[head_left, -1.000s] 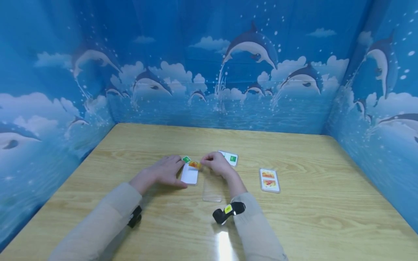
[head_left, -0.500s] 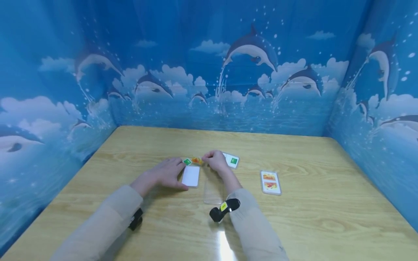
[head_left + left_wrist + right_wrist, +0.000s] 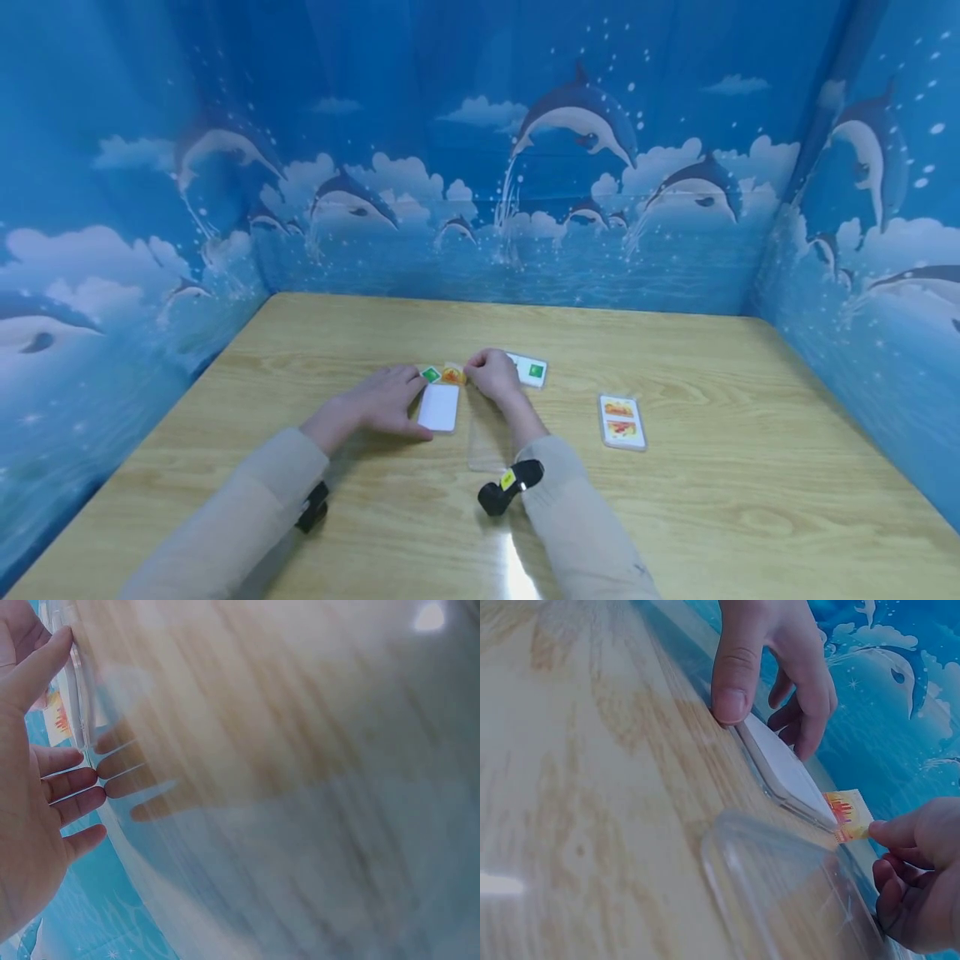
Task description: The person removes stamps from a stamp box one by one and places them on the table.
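Observation:
A blank white card in a clear case lies flat on the table. My left hand rests along its left side, thumb at the near end and fingers by the far end; in the left wrist view those fingers are straight and spread. My right hand pinches a small orange picture card between thumb and forefinger, at the case's far edge. A green-patterned square sits just left of the orange card. Below my right hand is a clear plastic cover, partly hidden in the head view.
A white case with a green square lies behind my right hand. Farther right is a case with two orange pictures. The wooden table is enclosed by blue dolphin-printed curtains.
My right hand has moved the orange picture card from over the white card to its far edge, beside the green square. The left hand has stayed nearly still.

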Tool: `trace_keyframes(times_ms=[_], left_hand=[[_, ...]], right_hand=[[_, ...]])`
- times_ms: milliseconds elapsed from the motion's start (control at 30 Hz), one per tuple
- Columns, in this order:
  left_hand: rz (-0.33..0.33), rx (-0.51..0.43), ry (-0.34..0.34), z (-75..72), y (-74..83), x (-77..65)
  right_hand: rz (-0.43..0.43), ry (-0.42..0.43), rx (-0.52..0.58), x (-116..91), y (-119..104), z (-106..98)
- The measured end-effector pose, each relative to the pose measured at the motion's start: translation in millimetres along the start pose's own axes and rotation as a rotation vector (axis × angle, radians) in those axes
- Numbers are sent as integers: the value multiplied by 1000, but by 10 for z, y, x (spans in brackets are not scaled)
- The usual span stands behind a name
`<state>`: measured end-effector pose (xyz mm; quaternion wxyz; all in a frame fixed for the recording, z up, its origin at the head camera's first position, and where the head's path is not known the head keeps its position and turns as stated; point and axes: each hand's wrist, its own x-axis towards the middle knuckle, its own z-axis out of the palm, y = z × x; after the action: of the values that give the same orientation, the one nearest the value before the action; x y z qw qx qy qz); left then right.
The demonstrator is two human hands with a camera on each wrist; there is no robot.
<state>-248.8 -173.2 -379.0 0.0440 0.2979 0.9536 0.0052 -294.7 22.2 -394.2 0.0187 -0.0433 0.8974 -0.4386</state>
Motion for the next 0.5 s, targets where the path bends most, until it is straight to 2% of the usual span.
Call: trace_keyframes(times_ms=[500], left_hand=[[-40, 1, -36, -24, 29, 5]], right_hand=[[39, -6, 117, 22, 32, 10]])
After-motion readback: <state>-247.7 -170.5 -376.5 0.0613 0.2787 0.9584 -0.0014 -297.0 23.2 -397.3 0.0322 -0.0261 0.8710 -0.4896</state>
